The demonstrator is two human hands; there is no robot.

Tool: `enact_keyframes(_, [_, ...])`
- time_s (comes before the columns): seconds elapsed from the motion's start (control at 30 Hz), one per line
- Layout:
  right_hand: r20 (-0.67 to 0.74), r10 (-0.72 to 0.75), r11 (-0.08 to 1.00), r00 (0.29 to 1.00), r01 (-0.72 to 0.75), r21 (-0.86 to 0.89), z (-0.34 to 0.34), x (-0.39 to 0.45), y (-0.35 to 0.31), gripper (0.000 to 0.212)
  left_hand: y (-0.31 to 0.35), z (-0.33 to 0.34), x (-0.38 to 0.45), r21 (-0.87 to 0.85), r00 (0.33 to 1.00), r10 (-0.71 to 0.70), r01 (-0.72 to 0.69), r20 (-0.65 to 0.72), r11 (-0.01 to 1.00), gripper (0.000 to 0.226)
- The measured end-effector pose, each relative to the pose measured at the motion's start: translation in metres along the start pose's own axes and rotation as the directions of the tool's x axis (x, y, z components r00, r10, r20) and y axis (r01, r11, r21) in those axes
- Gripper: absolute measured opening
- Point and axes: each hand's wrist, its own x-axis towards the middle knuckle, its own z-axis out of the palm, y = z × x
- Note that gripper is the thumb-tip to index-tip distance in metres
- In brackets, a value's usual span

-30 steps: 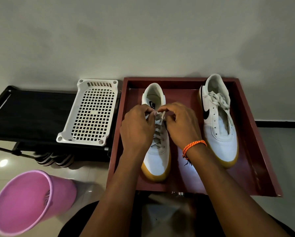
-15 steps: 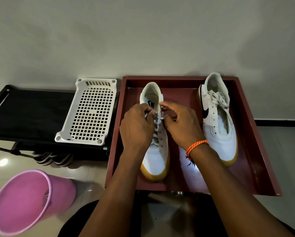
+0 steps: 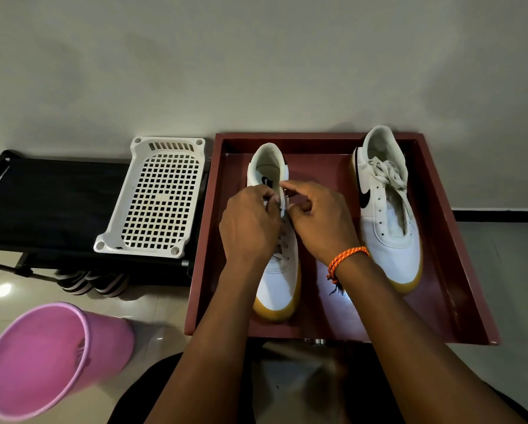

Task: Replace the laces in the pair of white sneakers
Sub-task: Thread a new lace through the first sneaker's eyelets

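Two white sneakers with tan soles stand in a dark red tray [image 3: 440, 240]. The left sneaker [image 3: 279, 283] sits under both my hands, toe toward me. My left hand [image 3: 249, 223] and my right hand [image 3: 316, 220] meet over its top eyelets, fingers curled and pinching the white lace [image 3: 282, 206] near the tongue. Most of that lace is hidden by my hands. The right sneaker [image 3: 389, 209] stands apart at the tray's right side, with a pale lace [image 3: 386, 172] bunched loosely near its collar and lower eyelets bare.
A white perforated plastic basket [image 3: 157, 198] lies on a black fabric rack [image 3: 42, 197] left of the tray. A pink bucket [image 3: 45, 356] lies tipped on the tiled floor at lower left. Striped footwear [image 3: 94, 281] sits under the rack. A grey wall stands behind.
Both hands have moved slightly up the left sneaker toward its collar, and my right fingers have spread a little while still working the lace.
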Motion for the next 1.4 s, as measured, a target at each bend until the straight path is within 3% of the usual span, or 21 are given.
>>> enact_keyframes(0.23, [-0.037,0.028,0.999,0.999,-0.026,0.042,0.000,0.000,0.004,0.041,0.003,0.001,0.000,-0.082,0.996,-0.093,0.094,0.004,0.992,0.013])
enact_keyframes(0.4, [-0.165,0.045,0.998,0.985,-0.049,-0.024,0.004,0.001,0.008,0.021,0.003,-0.005,0.002,-0.187,0.993,-0.058,0.075,0.098,0.980,0.012])
enact_keyframes(0.5, [-0.196,0.076,0.997,0.978,-0.081,-0.014,0.005,0.003,0.008,0.006,-0.004,-0.009,0.003,-0.239,0.985,-0.036,0.077,0.170,0.968,0.026])
enact_keyframes(0.67, [-0.097,0.170,0.980,0.981,-0.159,0.116,0.001,0.005,0.006,0.010,-0.007,-0.006,0.000,-0.145,0.988,-0.012,0.035,0.156,0.989,0.028])
enact_keyframes(0.73, [-0.019,0.206,0.949,0.978,-0.194,0.249,-0.007,0.007,0.006,0.019,-0.007,-0.006,-0.001,-0.129,0.988,-0.023,0.043,0.152,0.991,0.027])
enact_keyframes(0.87, [0.194,0.101,0.664,0.976,-0.211,0.717,-0.033,0.008,-0.012,0.012,-0.008,-0.007,0.001,-0.143,0.989,-0.042,0.062,0.143,0.988,0.023])
enact_keyframes(1.0, [0.295,-0.073,0.390,0.953,-0.245,0.888,-0.053,0.005,-0.024,0.012,-0.010,-0.006,0.002,-0.170,0.984,-0.063,0.091,0.166,0.981,0.020])
enact_keyframes(1.07, [0.334,-0.067,0.258,0.940,-0.307,0.916,-0.056,0.007,-0.025,0.013,-0.009,-0.005,0.002,-0.176,0.986,-0.038,0.067,0.162,0.982,0.020])
enact_keyframes(1.1, [0.325,0.004,0.277,0.946,-0.313,0.908,-0.053,0.010,-0.023,0.013,-0.009,-0.006,0.002,-0.162,0.988,-0.026,0.051,0.154,0.985,0.021])
enact_keyframes(1.13, [0.275,0.109,0.394,0.955,-0.296,0.870,-0.049,0.011,-0.021,0.014,-0.008,-0.007,0.002,-0.151,0.988,-0.017,0.040,0.152,0.988,0.024])
enact_keyframes(1.17, [0.174,0.211,0.599,0.962,-0.268,0.754,-0.043,0.013,-0.016,0.015,-0.008,-0.008,0.003,-0.145,0.988,-0.011,0.034,0.157,0.989,0.027])
enact_keyframes(1.2, [0.066,0.254,0.807,0.965,-0.249,0.535,-0.035,0.014,-0.008,0.020,-0.008,-0.008,0.003,-0.144,0.987,-0.004,0.027,0.160,0.989,0.028])
enact_keyframes(1.23, [0.015,0.239,0.932,0.971,-0.234,0.277,-0.026,0.014,0.000,0.028,-0.008,-0.008,0.003,-0.144,0.987,0.002,0.021,0.162,0.989,0.028])
enact_keyframes(1.3, [0.114,0.179,0.982,0.977,-0.171,-0.073,-0.011,0.008,0.011,0.033,-0.007,-0.008,0.003,-0.145,0.987,0.006,0.017,0.158,0.989,0.028])
enact_keyframes(1.33, [0.150,0.144,0.983,0.978,-0.124,-0.132,-0.005,0.006,0.013,0.028,-0.006,-0.008,0.002,-0.143,0.988,0.008,0.014,0.153,0.990,0.027])
enact_keyframes(1.4, [0.145,0.088,0.993,0.985,-0.076,-0.088,-0.005,0.008,0.012,0.018,-0.004,-0.009,0.002,-0.130,0.989,0.016,0.003,0.144,0.992,0.027])
